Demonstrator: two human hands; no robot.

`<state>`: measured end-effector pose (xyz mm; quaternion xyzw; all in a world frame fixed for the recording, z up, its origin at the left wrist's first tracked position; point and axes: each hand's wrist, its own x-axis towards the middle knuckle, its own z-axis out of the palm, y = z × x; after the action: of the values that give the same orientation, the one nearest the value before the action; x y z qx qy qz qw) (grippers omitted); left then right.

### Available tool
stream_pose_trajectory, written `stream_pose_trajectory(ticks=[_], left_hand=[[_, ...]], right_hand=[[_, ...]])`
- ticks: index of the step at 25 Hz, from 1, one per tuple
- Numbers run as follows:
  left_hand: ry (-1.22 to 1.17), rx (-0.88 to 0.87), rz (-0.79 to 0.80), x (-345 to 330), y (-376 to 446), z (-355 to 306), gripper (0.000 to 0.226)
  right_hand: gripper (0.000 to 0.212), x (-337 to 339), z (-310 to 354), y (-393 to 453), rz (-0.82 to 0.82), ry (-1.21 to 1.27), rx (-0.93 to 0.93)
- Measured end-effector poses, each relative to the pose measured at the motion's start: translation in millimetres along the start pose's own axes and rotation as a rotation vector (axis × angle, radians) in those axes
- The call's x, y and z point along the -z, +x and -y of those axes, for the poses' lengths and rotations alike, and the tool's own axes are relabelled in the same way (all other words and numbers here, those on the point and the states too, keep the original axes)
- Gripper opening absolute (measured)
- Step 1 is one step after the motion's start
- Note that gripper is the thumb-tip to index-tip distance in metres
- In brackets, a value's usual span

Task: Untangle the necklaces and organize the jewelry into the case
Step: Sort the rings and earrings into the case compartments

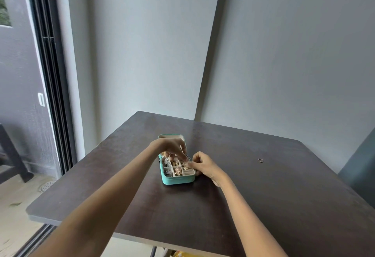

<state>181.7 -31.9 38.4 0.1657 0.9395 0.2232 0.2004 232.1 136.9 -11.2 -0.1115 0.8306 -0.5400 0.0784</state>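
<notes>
A small turquoise jewelry case (177, 181) lies open in the middle of the dark table (263, 196), its lid standing up behind. Its white compartments hold gold pieces (178, 170) and silver pieces (167, 162). My left hand (174, 147) hovers over the back of the case, fingers reaching down into a far compartment. My right hand (203, 164) sits at the case's right edge, fingers curled, pinching a small gold piece at the right compartment where both hands' fingertips meet. What exactly is pinched is too small to tell.
A single silver ring (260, 160) lies alone on the table to the right of the case. The table stands in a corner against grey walls; a sliding door frame (50, 94) runs along the left. A blue-grey chair back (361, 167) shows at the right edge.
</notes>
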Motion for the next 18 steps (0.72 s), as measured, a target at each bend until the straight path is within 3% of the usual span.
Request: stream_pose_trajectory(ticks=[11,14,18], left_hand=[[0.083,-0.003,0.018,2.2,0.7,-3.1,0.023],[0.044,-0.008,-0.036,3.6,3.0,2.2,0.019],[0.062,-0.004,-0.078,5.0,1.8,3.3,0.022]], right_hand=[[0.025,1.6,0.9,2.6,0.04,0.047,-0.042],[0.02,1.9,-1.6,4.0,0.02,0.139,-0.083],[0.023,3.2,2.2,4.1,0.036,0.078,-0.073]])
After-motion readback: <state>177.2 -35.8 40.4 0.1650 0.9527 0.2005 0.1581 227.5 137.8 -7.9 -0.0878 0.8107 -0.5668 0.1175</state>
